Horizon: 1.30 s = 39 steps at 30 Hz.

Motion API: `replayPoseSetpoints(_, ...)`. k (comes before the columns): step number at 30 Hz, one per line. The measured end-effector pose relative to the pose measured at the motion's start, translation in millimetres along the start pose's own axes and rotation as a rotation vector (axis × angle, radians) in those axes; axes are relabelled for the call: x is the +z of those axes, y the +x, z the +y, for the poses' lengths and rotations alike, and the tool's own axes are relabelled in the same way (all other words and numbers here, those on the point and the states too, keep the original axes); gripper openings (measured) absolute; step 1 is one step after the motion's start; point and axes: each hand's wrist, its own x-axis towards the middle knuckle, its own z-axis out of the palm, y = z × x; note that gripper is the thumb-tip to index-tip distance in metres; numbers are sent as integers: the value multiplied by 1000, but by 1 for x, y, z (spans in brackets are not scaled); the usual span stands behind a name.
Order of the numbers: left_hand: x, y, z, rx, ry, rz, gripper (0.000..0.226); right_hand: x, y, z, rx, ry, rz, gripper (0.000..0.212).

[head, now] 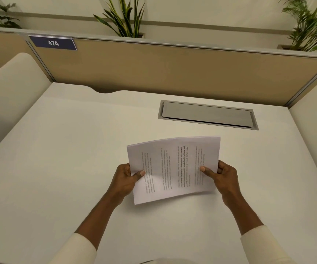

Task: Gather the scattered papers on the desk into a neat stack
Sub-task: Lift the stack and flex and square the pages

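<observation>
Head view: both hands held one bundle of papers (172,168) above the middle of the desk (77,140).
Left hand (124,181): closed on the bundle's left edge, thumb on top.
Right hand (223,178): closed on the right edge, thumb on the printed face.
Papers: lifted and slightly bowed, text running sideways; edges looked nearly flush, and no loose sheets showed elsewhere.
Cable hatch (207,115): shut, beyond the bundle and apart from it.
Step, as judged: squaring up.
Doing it well: loosen both grips a little, tap the long edge on the desk, then lay the stack flat.
</observation>
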Motion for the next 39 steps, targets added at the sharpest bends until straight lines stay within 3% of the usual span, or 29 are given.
replayPoseSetpoints(6, -11, -9, -18, -123, -184, -96, 25, -20, -4, 9, 208, -38, -139, 60)
replayPoseSetpoints(10, -11, -14, -24, -170, -270, -94, 28, -23, -13, 17, 350, 115, -189, 48)
replayPoseSetpoints(17, 0, -19, -27, -208, -458, 26, 26, -8, -26, 31, 439, 617, -126, 29)
replayPoseSetpoints(21, 19, -22, -26, -223, -558, 49, 28, 21, -38, 21, 359, 630, -162, 45)
replayPoseSetpoints(25, 43, -31, -25, -250, -630, 31, 30, 54, -46, 5, 252, 635, -29, 53)
replayPoseSetpoints(31, 67, -41, -30, -290, -715, 1, 38, 64, -40, -12, 174, 629, 176, 40)
replayPoseSetpoints(34, 61, -39, -30, -269, -700, -22, 54, 52, -35, -18, 114, 547, 173, 42)
replayPoseSetpoints(39, 33, -22, -19, -211, -565, -4, 47, 20, -25, -31, 29, 378, 93, 40)
